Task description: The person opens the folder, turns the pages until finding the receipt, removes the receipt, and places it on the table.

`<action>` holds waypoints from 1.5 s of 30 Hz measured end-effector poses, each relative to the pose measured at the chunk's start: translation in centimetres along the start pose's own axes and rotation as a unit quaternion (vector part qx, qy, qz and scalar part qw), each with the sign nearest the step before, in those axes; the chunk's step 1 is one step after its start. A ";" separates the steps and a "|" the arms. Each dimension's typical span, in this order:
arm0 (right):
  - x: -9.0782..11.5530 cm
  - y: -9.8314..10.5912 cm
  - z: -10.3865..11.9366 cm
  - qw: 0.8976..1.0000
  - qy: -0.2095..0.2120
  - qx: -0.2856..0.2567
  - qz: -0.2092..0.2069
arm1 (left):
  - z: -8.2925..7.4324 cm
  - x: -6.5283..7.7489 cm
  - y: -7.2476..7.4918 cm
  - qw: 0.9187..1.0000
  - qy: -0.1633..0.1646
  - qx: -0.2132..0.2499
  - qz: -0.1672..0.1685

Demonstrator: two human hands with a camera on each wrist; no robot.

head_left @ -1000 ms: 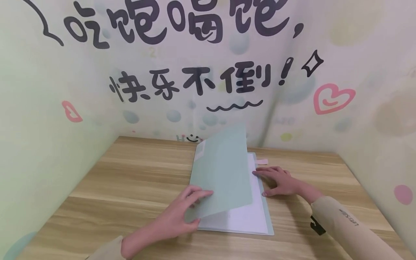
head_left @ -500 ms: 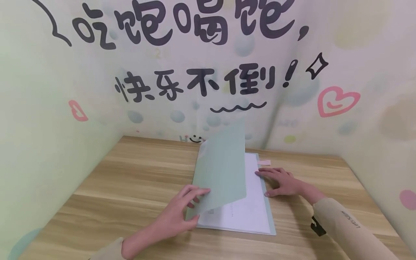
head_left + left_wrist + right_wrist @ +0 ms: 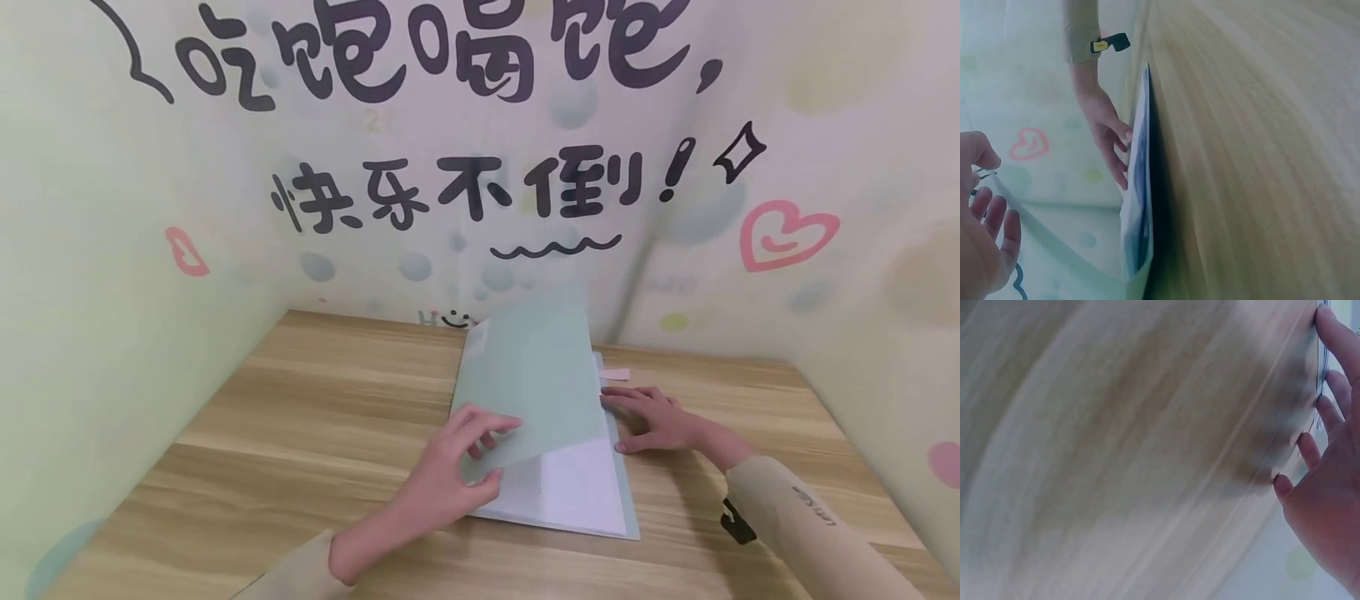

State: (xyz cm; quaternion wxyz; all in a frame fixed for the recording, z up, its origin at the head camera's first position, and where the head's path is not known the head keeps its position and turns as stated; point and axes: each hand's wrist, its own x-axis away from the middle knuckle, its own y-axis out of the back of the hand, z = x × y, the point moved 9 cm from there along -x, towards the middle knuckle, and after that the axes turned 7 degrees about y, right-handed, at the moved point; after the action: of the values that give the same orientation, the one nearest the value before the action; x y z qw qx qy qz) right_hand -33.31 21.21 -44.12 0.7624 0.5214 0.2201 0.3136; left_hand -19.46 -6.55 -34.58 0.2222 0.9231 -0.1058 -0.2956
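Observation:
A pale green folder lies on the wooden table, its front cover raised at a slant over the white sheets inside. My left hand is at the outer face of the cover, near its lower part, with fingers loosely bent and thumb apart. In the left wrist view, the edge of the cover runs up towards the fingers of that hand. My right hand rests with spread fingers along the right edge of the folder. The right wrist view shows those fingertips at the edge, with the thumb down by the table.
A pink tab sticks out at the folder's upper right. The wood-grain table meets a printed wall behind, with pale walls at both sides. A black strap piece hangs at the right sleeve.
My left hand has shifted right and slightly up. The cover swung left a little, then back right, hiding more of the sheets. My right hand has kept its place on the folder.

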 end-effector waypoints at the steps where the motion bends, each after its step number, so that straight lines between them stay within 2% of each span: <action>1: -0.1 -0.1 0.0 1.000 0.001 0.001 0.003 | -0.2 0.0 0.1 1.000 -0.006 0.001 0.001; 7: -0.3 -0.3 -0.2 1.000 0.010 0.017 0.008 | -1.2 0.1 1.5 0.999 -0.037 -0.028 -0.005; 12: -0.2 -0.3 -0.1 1.000 0.019 0.014 0.006 | -2.8 -0.2 3.6 0.995 -0.082 -0.045 -0.018; 15: -0.2 -0.3 -0.1 1.000 0.021 0.016 0.004 | -3.5 -0.5 5.0 0.995 -0.084 -0.038 -0.027; 23: -0.2 -0.2 -0.2 1.000 0.016 0.013 0.001 | -3.3 -0.5 9.0 0.998 -0.044 -0.024 -0.045; 35: -0.1 -0.6 -0.4 1.000 0.012 0.002 -0.002 | -2.4 1.7 15.3 0.992 -0.024 -0.053 -0.112; 37: -0.1 -0.7 -0.4 1.000 0.012 0.000 -0.001 | -1.9 2.2 16.6 0.990 -0.008 -0.066 -0.123; 41: -0.1 -0.5 -0.2 1.000 0.015 -0.004 -0.002 | -0.3 3.4 19.0 0.983 0.049 -0.110 -0.140; 45: 0.0 -0.2 0.0 1.000 0.019 0.003 -0.007 | 1.6 4.0 20.5 0.973 0.106 -0.162 -0.125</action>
State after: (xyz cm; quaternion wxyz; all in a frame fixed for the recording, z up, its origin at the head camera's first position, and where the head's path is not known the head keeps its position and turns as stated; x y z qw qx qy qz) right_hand -33.30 21.16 -44.35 0.7590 0.5160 0.2387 0.3173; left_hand -18.49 -26.41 -28.04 0.3398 0.9068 0.0839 -0.2351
